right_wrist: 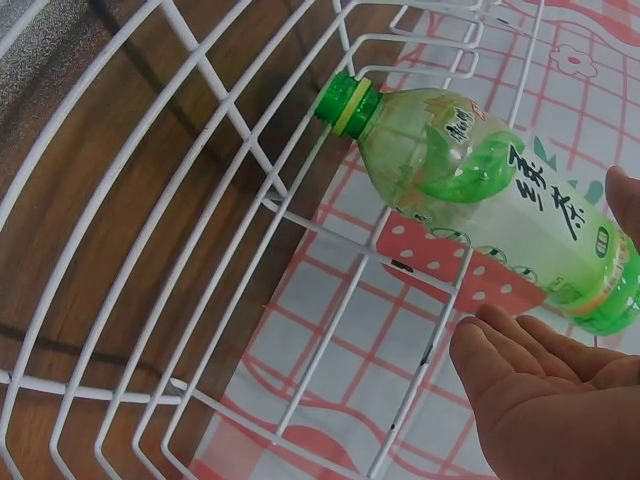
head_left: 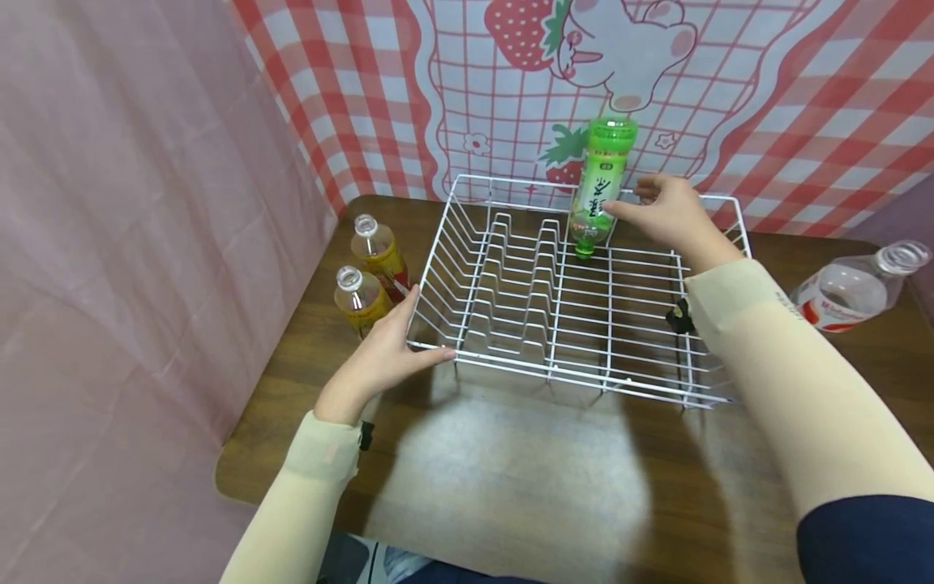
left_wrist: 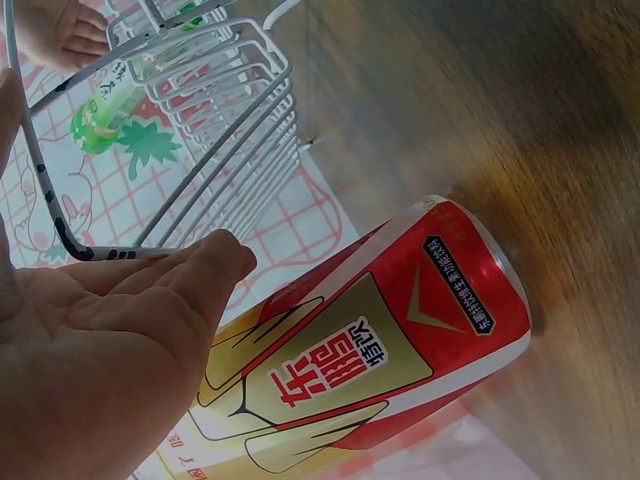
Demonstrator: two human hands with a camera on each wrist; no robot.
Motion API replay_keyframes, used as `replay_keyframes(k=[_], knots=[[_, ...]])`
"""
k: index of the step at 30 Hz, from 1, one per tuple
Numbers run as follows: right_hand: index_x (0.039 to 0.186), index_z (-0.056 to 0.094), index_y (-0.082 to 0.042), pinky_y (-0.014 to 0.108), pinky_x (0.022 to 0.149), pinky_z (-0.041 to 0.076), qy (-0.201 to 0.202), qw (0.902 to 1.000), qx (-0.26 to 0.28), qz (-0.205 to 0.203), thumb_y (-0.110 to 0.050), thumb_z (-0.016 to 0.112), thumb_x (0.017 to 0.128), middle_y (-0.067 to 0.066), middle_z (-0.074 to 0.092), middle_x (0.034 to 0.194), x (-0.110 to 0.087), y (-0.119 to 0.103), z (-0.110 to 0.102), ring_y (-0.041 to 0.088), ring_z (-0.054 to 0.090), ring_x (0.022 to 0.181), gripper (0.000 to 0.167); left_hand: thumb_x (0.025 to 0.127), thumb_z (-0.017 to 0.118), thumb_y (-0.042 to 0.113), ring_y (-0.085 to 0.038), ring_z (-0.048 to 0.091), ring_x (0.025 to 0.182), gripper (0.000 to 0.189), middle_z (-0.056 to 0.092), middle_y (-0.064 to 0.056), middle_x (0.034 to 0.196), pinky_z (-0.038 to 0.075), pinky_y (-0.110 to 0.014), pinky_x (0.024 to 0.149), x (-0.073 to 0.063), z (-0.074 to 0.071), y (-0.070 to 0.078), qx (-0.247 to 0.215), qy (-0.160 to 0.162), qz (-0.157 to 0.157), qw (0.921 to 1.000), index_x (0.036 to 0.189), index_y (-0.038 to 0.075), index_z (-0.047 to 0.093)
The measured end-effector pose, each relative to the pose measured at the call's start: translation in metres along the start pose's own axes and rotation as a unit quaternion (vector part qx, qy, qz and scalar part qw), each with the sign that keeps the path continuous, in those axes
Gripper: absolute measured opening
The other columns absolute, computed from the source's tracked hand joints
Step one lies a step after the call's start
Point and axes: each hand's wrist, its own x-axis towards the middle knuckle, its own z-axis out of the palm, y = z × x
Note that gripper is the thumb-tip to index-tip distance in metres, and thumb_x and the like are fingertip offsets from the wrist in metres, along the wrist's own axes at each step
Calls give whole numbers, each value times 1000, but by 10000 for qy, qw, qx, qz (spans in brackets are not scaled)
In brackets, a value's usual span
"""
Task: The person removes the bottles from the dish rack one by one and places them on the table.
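Observation:
A green-tea bottle [head_left: 600, 182] stands cap down, tilted, in the back of a white wire dish rack [head_left: 584, 369]. Beside it is my right hand [head_left: 667, 212], fingers extended and spread from the thumb. In the right wrist view the bottle [right_wrist: 480, 175] lies beyond the fingers; whether the thumb touches it I cannot tell. My left hand [head_left: 390, 345] rests against the rack's front left corner, its thumb along the front rail and its fingers along the left side. Just outside that hand, a red and gold labelled bottle [left_wrist: 350, 350] shows in the left wrist view.
Two uncapped bottles with yellow labels, one behind [head_left: 381, 253] and one in front [head_left: 361, 300], stand left of the rack. A clear bottle [head_left: 850, 288] with a red and white label is at the right. A checked curtain [head_left: 365, 89] hangs behind the wooden table [head_left: 270, 438].

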Motion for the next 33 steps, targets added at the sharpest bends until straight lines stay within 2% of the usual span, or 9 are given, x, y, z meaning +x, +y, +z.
replay_keyframes(k=[20, 33], knots=[[154, 26, 11, 60, 107, 39, -191, 9994, -206, 211, -63, 69, 88, 33, 38, 151, 4, 4, 14, 47, 41, 135, 108, 80, 75, 67, -28, 21, 149, 122, 12, -11, 167, 22, -46, 119, 1, 0, -2, 12, 44, 70, 10000, 165, 12, 7], [156, 27, 9, 57, 105, 43, -261, 9988, -90, 399, -64, 70, 87, 31, 41, 151, 11, 12, 22, 45, 46, 132, 108, 82, 77, 62, -26, 20, 150, 120, 11, -9, 168, 22, -45, 119, 1, 1, -3, -89, 30, 121, 9999, 165, 13, 6]])
